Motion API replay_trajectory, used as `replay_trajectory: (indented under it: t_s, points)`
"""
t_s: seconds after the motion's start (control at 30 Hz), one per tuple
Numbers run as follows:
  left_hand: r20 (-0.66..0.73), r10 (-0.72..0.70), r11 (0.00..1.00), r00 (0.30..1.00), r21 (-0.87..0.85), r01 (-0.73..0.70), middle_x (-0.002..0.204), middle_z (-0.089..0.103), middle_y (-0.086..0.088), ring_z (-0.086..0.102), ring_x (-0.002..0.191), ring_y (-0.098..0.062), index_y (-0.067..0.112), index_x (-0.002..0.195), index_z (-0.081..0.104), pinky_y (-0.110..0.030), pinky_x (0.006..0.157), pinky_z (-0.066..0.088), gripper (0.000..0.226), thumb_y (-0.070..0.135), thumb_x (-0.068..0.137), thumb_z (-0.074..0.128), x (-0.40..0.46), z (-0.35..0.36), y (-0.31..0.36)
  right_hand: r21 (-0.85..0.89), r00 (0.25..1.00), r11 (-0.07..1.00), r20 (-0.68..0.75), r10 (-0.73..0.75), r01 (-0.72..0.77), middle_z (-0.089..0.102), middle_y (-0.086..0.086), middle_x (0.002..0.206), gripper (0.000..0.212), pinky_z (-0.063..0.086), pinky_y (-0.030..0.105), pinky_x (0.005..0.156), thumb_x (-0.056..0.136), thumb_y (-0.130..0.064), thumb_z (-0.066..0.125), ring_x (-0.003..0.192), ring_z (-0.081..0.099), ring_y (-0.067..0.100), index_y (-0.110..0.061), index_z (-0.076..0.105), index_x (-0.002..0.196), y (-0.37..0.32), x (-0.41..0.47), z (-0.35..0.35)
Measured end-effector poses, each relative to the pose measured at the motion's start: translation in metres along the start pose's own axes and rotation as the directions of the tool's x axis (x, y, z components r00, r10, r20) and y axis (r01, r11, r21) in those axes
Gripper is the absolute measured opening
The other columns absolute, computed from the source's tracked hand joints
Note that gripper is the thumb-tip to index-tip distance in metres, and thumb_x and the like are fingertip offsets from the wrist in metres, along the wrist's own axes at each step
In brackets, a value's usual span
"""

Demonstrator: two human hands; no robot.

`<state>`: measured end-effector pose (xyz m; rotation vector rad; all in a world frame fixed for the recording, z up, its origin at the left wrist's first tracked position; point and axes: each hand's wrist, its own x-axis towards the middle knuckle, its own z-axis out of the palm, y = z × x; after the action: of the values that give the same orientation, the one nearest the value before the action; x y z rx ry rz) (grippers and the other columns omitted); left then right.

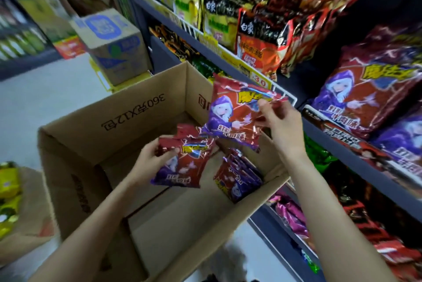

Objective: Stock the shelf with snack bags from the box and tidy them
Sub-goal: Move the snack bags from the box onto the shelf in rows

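Both forearms reach over the open box [75, 144]. At its 9 o'clock the left hand [148, 163] grips one snack bag [182, 165]; at 1 o'clock the right hand [280, 122] pinches another bag [230, 117] by its top edge, likely to carry it toward the shelf [324, 131]. More bags [237, 179] stand inside the box.

Single head-worn wide-angle view, looking forward and steeply down, close above open cardboard box [96, 144]; shelving [251, 71] runs along right edge, floor [34, 103] upper left. Edges distorted, blurred.
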<state>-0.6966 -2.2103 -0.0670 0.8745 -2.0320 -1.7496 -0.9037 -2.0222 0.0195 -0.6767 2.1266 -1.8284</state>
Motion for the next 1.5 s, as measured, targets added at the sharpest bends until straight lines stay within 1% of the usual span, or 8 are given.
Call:
replay_trajectory:
  t_s: [0.2, 0.33, 0.43, 0.8, 1.2, 1.33, 1.4, 1.5]
  points:
    - [-0.155, 0.267, 0.964, 0.951, 0.043, -0.263, 0.093, 0.068, 0.007, 0.068, 0.084, -0.008, 0.018, 0.107, 0.058, -0.019, 0.066, 0.055, 0.021, 0.011, 0.087, 0.061, -0.02, 0.022, 0.104, 0.266, 0.987, 0.963, -0.164, -0.005, 0.049, 0.061, -0.004, 0.086, 0.01, 0.057, 0.027, 0.05, 0.099, -0.032, 0.044, 0.071, 0.067, 0.007, -0.027, 0.049, 0.093, -0.042, -0.029, -0.069]
    - [-0.135, 0.311, 0.948, 0.941, -0.019, -0.317, 0.084, 0.071, 0.01, 0.07, 0.076, -0.009, 0.03, 0.097, 0.056, -0.022, 0.063, 0.057, 0.016, 0.019, 0.087, 0.061, -0.043, 0.073, 0.144, 0.372, 0.983, 0.926, -0.183, 0.004, 0.065, 0.066, 0.001, 0.102, 0.027, 0.057, 0.028, 0.057, 0.09, -0.04, 0.054, 0.091, 0.067, 0.019, -0.023, 0.052, 0.111, -0.055, -0.06, -0.137]
    - [-0.094, 0.346, 0.934, 0.933, -0.061, -0.352, 0.08, 0.071, 0.011, 0.069, 0.071, -0.005, 0.027, 0.096, 0.056, -0.017, 0.056, 0.053, 0.012, 0.02, 0.087, 0.061, -0.066, 0.125, 0.161, 0.308, 0.982, 0.946, -0.183, -0.042, 0.098, 0.07, 0.001, 0.1, 0.059, 0.058, 0.029, 0.066, 0.072, -0.027, 0.072, 0.084, 0.07, 0.018, -0.012, 0.046, 0.123, -0.056, -0.093, -0.193]
    - [0.048, 0.293, 0.949, 0.955, -0.137, -0.284, 0.081, 0.07, 0.022, 0.067, 0.081, -0.005, 0.036, 0.09, 0.06, -0.028, 0.073, 0.052, 0.011, 0.026, 0.086, 0.064, -0.134, 0.312, 0.164, 0.01, 0.82, 1.0, -0.571, 0.029, -0.028, 0.071, 0.005, 0.102, 0.043, 0.054, 0.018, 0.062, 0.077, -0.017, 0.075, 0.082, 0.069, 0.014, -0.008, 0.061, 0.116, -0.013, -0.229, -0.415]
    - [0.307, 0.273, 0.961, 0.912, -0.127, -0.246, 0.082, 0.068, 0.019, 0.063, 0.08, 0.003, 0.029, 0.097, 0.059, -0.005, 0.062, 0.044, 0.011, 0.021, 0.09, 0.059, -0.159, 0.439, 0.189, -0.105, 0.889, 0.933, -0.356, 0.289, -0.345, 0.063, 0.005, 0.109, 0.043, 0.059, 0.032, 0.056, 0.085, -0.018, 0.069, 0.081, 0.068, 0.014, -0.011, 0.045, 0.121, 0.001, -0.213, -0.494]
    - [0.456, 0.264, 0.964, 0.85, -0.106, -0.243, 0.1, 0.069, 0.016, 0.062, 0.1, -0.006, 0.037, 0.096, 0.064, -0.026, 0.089, 0.044, 0.025, 0.045, 0.073, 0.067, -0.154, 0.466, 0.195, -0.646, 0.861, 0.626, -0.502, 0.083, -0.437, 0.053, 0.019, 0.119, 0.054, 0.051, 0.036, 0.073, 0.087, -0.042, 0.062, 0.089, 0.064, 0.033, -0.001, 0.047, 0.117, 0.001, -0.221, -0.488]
    - [0.504, 0.248, 0.968, 0.827, -0.095, -0.232, 0.109, 0.067, 0.013, 0.06, 0.108, -0.01, 0.036, 0.101, 0.063, -0.031, 0.096, 0.042, 0.041, 0.054, 0.063, 0.064, -0.153, 0.475, 0.198, -0.755, 0.857, 0.443, -0.511, 0.064, -0.483, 0.044, 0.02, 0.127, 0.061, 0.046, 0.04, 0.08, 0.091, -0.046, 0.053, 0.103, 0.056, 0.04, -0.002, 0.039, 0.13, 0.003, -0.224, -0.482]
    - [0.546, 0.206, 0.977, 0.812, -0.061, -0.206, 0.107, 0.064, 0.018, 0.058, 0.103, -0.002, 0.035, 0.103, 0.059, -0.017, 0.09, 0.042, 0.022, 0.039, 0.082, 0.065, -0.154, 0.486, 0.2, -0.806, 0.885, 0.368, -0.443, 0.145, -0.464, 0.051, 0.018, 0.116, 0.063, 0.044, 0.041, 0.082, 0.094, -0.038, 0.048, 0.104, 0.055, 0.039, -0.007, 0.023, 0.143, 0.004, -0.221, -0.485]
